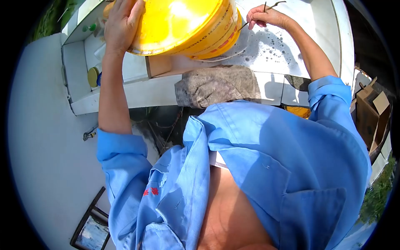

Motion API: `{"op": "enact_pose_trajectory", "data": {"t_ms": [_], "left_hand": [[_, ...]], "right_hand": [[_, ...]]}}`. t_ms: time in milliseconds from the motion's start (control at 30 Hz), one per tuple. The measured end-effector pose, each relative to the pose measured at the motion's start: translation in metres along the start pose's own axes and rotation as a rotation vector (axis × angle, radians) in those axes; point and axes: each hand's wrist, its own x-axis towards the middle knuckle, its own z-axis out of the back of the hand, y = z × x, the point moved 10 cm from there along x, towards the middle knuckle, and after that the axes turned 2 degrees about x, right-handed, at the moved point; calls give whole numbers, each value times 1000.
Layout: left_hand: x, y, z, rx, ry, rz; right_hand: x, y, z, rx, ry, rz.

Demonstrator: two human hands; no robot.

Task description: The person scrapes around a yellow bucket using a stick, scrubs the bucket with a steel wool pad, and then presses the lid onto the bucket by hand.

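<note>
At twelve, the bucket (188, 27) is seemingly steadied by the left hand (121, 26), grip unclear; the twig (275, 6), pinched by the right hand (268, 18), needs control.

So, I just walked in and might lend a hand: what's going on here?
A blue-shirted person has their left hand on the edge of a yellow bucket. The right hand holds a thin twig, its lower end close to the bucket's side. A greyish cloth lies over the white ledge.
</note>
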Motion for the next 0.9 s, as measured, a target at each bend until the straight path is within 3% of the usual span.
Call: {"op": "enact_pose_trajectory", "data": {"t_ms": [67,100,200,300,667,733,900], "left_hand": [[0,-2,1,-14,0,-16],[0,-4,1,-31,1,-28],[0,-3,1,-32,6,-37],[-2,4,0,9,-9,-21],[-1,3,1,-79,25,7],[-4,4,2,-80,27,9],[-1,2,2,-57,54,17]], "right_hand": [[5,-2,-17,-73,45,25],[10,-12,-30,-24,102,-175],[12,-31,-24,-15,3,-226],[10,-24,-5,99,27,-135],[10,0,-32,11,62,-9],[7,-17,-16,-3,-11,-234],[5,-18,-13,6,-14,-198]]}}
